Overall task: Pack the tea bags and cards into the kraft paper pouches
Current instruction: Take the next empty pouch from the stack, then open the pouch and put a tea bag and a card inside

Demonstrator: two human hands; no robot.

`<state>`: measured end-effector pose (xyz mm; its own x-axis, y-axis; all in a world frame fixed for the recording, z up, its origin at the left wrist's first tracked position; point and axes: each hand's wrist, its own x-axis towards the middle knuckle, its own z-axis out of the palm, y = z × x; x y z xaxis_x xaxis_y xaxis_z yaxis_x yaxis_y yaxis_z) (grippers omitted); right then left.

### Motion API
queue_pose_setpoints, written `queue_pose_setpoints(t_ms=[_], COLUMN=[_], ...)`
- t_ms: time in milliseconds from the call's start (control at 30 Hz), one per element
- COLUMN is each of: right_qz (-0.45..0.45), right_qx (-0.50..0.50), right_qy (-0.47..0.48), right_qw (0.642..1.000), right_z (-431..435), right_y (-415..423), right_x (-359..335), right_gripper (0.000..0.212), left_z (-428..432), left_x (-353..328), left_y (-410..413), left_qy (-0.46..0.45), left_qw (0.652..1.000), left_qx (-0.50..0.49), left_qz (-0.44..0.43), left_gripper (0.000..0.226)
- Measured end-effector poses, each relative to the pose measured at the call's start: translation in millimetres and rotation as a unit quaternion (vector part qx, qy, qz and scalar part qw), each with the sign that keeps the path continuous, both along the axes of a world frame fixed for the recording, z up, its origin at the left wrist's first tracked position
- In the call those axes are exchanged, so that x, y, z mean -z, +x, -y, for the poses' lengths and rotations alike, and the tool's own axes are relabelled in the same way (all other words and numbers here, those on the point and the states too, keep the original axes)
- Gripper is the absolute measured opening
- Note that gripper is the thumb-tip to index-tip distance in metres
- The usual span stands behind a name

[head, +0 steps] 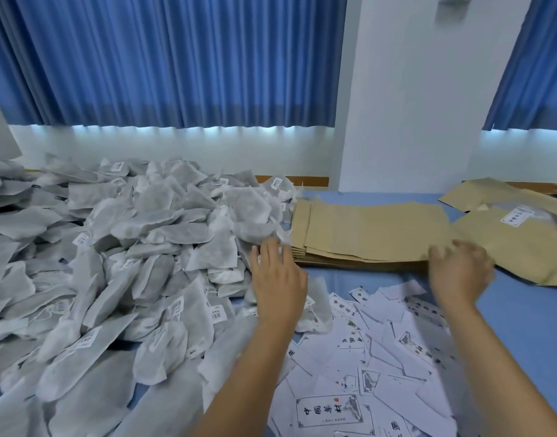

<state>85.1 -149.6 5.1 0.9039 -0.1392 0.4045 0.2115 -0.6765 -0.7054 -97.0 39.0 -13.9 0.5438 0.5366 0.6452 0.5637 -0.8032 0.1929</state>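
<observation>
Head view: L hand flat, fingers straight, on edge of tea bag heap, prob. to pick one. R hand at near corner of kraft pouch stack, blurred, grip can't tell; likely lifting top pouch. Cards scattered nearest, w/in reach.

Left hand on tea bags; right hand at kraft pouches; cards nearest

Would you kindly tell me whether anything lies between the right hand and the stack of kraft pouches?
Nothing visible does. The right hand is at the near right corner of the stack of kraft pouches; the loose cards lie nearer, beneath the wrist.
</observation>
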Motion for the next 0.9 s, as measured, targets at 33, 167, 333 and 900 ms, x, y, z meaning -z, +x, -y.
queue_pose_setpoints(t_ms=[33, 167, 333, 900], right_qz=[-0.075, -0.170, -0.032, -0.393], right_qx=[0.019, -0.016, -0.002, -0.472], right_qy=[0.001, 0.114, 0.118, 0.312], right_qw=[0.997, 0.979, 0.992, 0.725], right_z=[8, 20, 25, 3], right_y=[17, 44, 34, -110], right_x=[0, 4, 5, -1], right_gripper=[0.047, 0.053, 0.025, 0.014], left_z=[-4, -22, -12, 73], left_x=[3, 14, 13, 9], left_y=[2, 2, 0, 9], left_qy=[-0.014, -0.061, -0.028, -0.131], left_qw=[0.999, 0.988, 0.991, 0.905], left_qx=[-0.001, -0.054, -0.070, 0.404], left_qz=[-0.035, -0.135, -0.110, 0.010], left_gripper=[0.044, 0.058, 0.040, 0.045])
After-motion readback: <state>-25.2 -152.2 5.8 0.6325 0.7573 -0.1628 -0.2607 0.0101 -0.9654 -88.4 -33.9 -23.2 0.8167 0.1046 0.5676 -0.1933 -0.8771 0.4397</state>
